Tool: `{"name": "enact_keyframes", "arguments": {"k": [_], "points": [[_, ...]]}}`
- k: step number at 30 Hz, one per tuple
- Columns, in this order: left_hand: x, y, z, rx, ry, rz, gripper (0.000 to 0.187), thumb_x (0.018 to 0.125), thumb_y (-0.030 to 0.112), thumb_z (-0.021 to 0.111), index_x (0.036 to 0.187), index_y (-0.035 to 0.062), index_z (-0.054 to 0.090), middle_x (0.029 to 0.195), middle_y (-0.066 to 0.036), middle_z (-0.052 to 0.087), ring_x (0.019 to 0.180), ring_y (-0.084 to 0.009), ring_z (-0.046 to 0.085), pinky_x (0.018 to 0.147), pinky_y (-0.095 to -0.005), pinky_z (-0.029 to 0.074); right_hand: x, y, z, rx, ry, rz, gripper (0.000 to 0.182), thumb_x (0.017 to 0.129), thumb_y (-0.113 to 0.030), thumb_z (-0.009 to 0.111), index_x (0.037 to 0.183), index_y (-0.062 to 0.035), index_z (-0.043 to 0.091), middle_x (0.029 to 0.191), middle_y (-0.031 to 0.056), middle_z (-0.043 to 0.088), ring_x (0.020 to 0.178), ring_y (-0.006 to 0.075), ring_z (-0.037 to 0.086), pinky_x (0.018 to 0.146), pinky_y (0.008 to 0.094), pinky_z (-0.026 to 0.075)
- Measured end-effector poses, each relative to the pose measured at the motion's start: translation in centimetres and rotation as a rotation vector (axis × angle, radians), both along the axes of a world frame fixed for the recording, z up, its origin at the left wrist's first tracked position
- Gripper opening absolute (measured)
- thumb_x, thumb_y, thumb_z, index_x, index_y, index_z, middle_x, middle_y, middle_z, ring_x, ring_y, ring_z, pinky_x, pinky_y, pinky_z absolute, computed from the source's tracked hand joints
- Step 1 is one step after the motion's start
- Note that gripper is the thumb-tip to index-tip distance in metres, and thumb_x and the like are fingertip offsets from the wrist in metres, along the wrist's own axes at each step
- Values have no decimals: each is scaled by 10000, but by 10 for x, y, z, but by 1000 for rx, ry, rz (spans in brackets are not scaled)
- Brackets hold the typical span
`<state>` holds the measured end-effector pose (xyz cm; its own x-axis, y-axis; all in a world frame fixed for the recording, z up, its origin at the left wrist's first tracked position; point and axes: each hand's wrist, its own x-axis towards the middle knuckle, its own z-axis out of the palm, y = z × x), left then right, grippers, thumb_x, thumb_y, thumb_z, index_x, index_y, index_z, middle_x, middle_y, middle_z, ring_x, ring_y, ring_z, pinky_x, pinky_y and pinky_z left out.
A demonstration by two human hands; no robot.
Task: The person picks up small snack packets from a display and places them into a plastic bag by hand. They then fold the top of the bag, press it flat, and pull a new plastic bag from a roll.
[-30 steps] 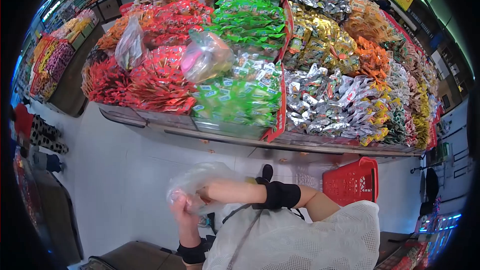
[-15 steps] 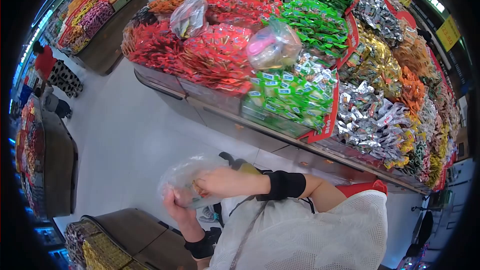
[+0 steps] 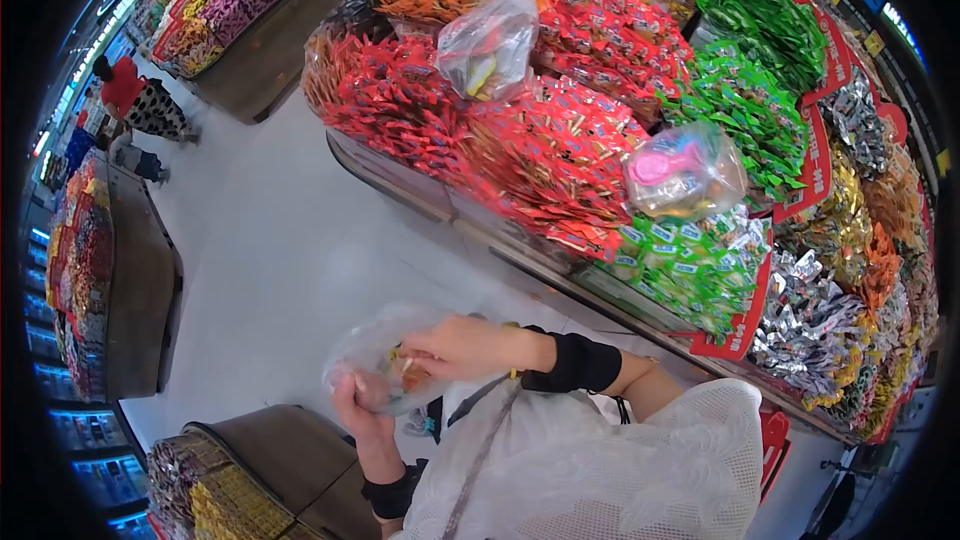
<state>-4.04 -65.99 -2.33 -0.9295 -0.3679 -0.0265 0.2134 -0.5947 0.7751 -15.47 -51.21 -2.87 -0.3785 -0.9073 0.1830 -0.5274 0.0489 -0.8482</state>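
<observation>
A clear plastic bag (image 3: pixel 378 342) hangs in front of my body, above the floor. My left hand (image 3: pixel 362 408) is closed on its lower left side, fingers bunched around the plastic. My right hand (image 3: pixel 470 345) reaches to the bag from the right, fingers closed on a small orange-and-green wrapped packet (image 3: pixel 412 374). Whether that packet is wholly inside the bag I cannot make out. Black bands circle both wrists.
A long candy display (image 3: pixel 465 215) runs ahead and right, heaped with red, green and silver packets. Two filled clear bags, one with a pink scoop (image 3: pixel 668 166), lie on it. Another bin (image 3: pixel 290 460) stands lower left. A person in red (image 3: pixel 124 90) stands far left.
The view has swung left, so the display sits farther right and lower in the frame. Both hands stay at the bag, and more of the orange-and-green packet shows at my right fingers.
</observation>
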Motion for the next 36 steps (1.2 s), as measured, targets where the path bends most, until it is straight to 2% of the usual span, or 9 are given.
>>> {"name": "enact_keyframes", "arguments": {"k": [7,10,17,20,23,26,29,35,36], "points": [[-59,-70,8,4,-53,96,255,832,219,419,604,114,372,431,65,238,347,-44,181,352,-224,144,-72,-65,-1,-21,-34,-7,183,770,-154,481,948,-110,478,666,111,561,557,301,545,495,378,428],[-80,-102,9,21,-51,119,265,827,216,425,591,114,362,432,62,233,354,-47,185,359,-230,144,-93,-99,5,58,23,24,160,759,-150,482,877,-69,411,630,119,548,551,340,525,505,407,409],[-140,-206,-15,134,28,104,284,856,239,399,625,75,429,416,60,240,337,-40,167,337,-218,134,-139,-201,-20,-31,-156,-112,160,785,-152,487,880,-63,393,592,117,536,493,324,523,466,384,409],[-170,-261,-10,133,-28,38,243,808,195,430,597,99,361,456,46,274,380,-63,225,380,-234,175,-166,-262,-23,-26,-197,-172,198,790,-177,509,902,-60,394,602,124,533,509,321,530,476,375,412],[-200,-328,-23,140,-88,12,189,781,186,447,632,100,370,510,35,327,415,-65,289,400,-223,218,-198,-332,-26,-36,-200,-142,232,788,-186,527,928,-56,396,633,134,536,559,311,543,514,366,420],[-235,-390,-12,109,-144,79,268,845,215,388,603,101,396,418,62,234,354,-54,203,360,-230,161,-230,-399,-29,49,-171,-66,269,787,-188,533,975,-54,397,694,155,542,644,306,554,569,359,425],[-270,-452,-4,43,-130,64,275,836,224,398,587,114,363,428,62,238,362,-55,206,365,-232,163,-261,-451,-3,163,-347,-50,322,781,-150,520,1065,-34,424,946,158,530,868,278,528,734,333,413],[-342,-540,1,33,-176,126,288,836,228,407,577,124,334,451,63,238,369,-45,184,366,-236,155,-323,-528,-8,39,-332,-127,278,807,-127,476,1065,-34,433,944,148,542,864,289,533,730,342,418],[-353,-554,-1,44,-157,110,287,838,226,404,579,123,337,452,63,234,368,-43,182,364,-234,152,-334,-539,-9,-2,-291,-132,266,804,-119,476,1055,-38,434,905,146,549,816,295,540,696,347,422]]}}
